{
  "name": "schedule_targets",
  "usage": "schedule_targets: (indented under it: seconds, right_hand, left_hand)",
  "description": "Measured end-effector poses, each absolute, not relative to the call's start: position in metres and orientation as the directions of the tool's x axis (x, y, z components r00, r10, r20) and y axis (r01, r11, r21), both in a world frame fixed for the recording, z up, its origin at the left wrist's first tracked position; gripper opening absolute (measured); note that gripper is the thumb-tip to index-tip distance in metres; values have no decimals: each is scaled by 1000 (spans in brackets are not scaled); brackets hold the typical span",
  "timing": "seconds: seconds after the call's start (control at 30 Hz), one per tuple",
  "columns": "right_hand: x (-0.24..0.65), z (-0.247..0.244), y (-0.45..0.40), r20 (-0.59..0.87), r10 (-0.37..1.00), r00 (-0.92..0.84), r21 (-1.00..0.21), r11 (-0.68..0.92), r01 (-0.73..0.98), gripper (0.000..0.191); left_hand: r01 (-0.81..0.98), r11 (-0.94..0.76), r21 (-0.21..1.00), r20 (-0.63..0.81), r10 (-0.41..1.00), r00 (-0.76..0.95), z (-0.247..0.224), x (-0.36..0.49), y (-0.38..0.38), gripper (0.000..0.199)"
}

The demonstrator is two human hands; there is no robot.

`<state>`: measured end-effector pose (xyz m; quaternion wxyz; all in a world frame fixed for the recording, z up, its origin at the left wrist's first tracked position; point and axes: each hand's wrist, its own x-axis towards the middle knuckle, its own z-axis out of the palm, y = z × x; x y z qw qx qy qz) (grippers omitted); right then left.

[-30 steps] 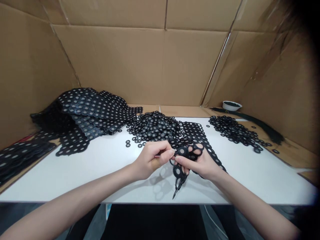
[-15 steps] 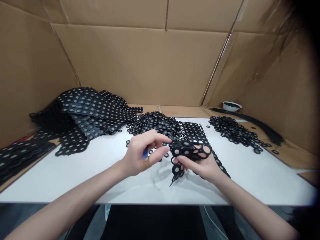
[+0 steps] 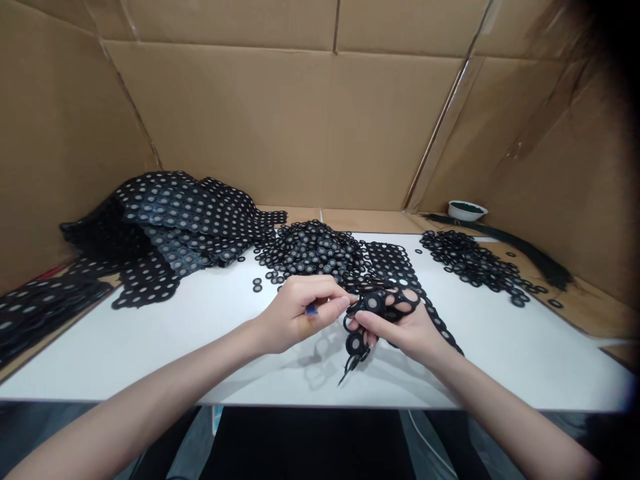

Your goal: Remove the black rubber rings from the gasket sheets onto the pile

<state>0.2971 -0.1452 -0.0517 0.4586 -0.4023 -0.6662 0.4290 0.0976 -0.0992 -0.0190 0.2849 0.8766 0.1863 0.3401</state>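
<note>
My right hand [image 3: 405, 333] is closed around a bunched end of a black ring mesh [image 3: 371, 303], made of linked rings, some with pale centres and some open. The thumb lies on top of the rings. Beneath that hand hangs a thin dark pointed end [image 3: 345, 377]; its kind is unclear. My left hand [image 3: 307, 307] has thumb and forefinger pinched together at the mesh's left edge; whatever sits between the fingertips is too small to make out. A flat stretch of the mesh [image 3: 390, 260] runs on behind and to the right of my right hand.
A heap of loose black rings [image 3: 320, 247] lies behind my hands. At the right are more loose rings [image 3: 470, 260], a bundle of dark strands [image 3: 530, 253] and a white bowl [image 3: 467, 212]. Folded dotted mesh [image 3: 185, 207] is piled on the left. Cardboard walls [image 3: 240, 120] surround the white table [image 3: 200, 333].
My left hand has moved right to the mesh, and its thumb and forefinger have closed into a pinch. My right hand keeps its hold, with the rings turned slightly.
</note>
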Motion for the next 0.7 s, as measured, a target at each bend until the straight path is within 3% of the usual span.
schedule_targets:
  seconds: [0.2,0.4,0.7]
  right_hand:
    - [298,-51,-145,281,919,-276,-936,326,132,15]
    - [296,-52,-144,309,915,-259,-913,362,188,18]
    - [292,-51,-145,320,920,-225,-915,362,178,15]
  left_hand:
    - [125,-694,708,416,554,721,-18,98,-101,32]
    - [113,-626,772,375,591,715,-21,99,-100,24]
    - [112,-763,637,523,534,664,-30,107,-107,26]
